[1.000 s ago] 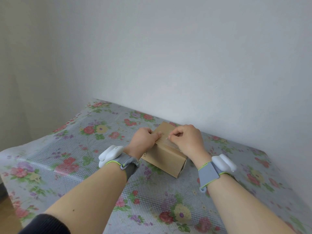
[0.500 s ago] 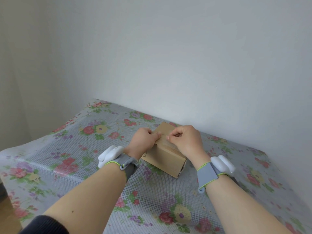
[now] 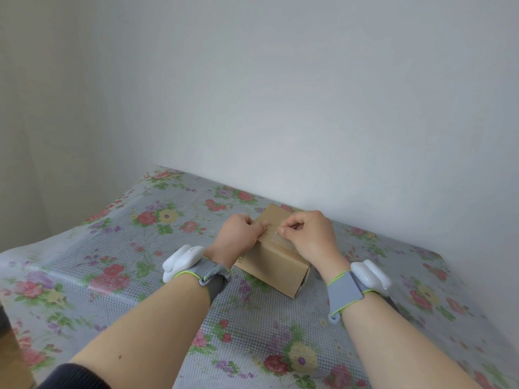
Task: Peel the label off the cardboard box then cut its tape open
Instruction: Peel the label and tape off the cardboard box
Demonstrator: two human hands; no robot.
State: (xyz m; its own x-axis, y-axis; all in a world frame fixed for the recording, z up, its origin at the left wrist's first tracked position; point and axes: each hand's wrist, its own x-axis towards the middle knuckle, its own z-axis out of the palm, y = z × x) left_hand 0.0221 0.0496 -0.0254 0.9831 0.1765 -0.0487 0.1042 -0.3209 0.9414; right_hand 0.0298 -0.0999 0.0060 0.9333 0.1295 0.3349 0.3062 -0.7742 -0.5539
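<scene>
I see the cardboard box (image 3: 276, 266) lying on the floral tablecloth (image 3: 112, 248) toward 12 o'clock, near the wall (image 3: 280, 108). At its 9 o'clock my left hand (image 3: 238, 235) grips the top edge, fingers curled. At its 3 o'clock my right hand (image 3: 311, 237) pinches thumb and forefinger on a pale strip (image 3: 271, 234) across the top.

**Both hands on the box top**

A cardboard box (image 3: 276, 266) lies on a floral tablecloth (image 3: 112, 248). The left hand (image 3: 238, 235) grips the box's upper left edge with curled fingers. On the box's top, the right hand (image 3: 310, 235) pinches a pale strip (image 3: 271, 234).
</scene>
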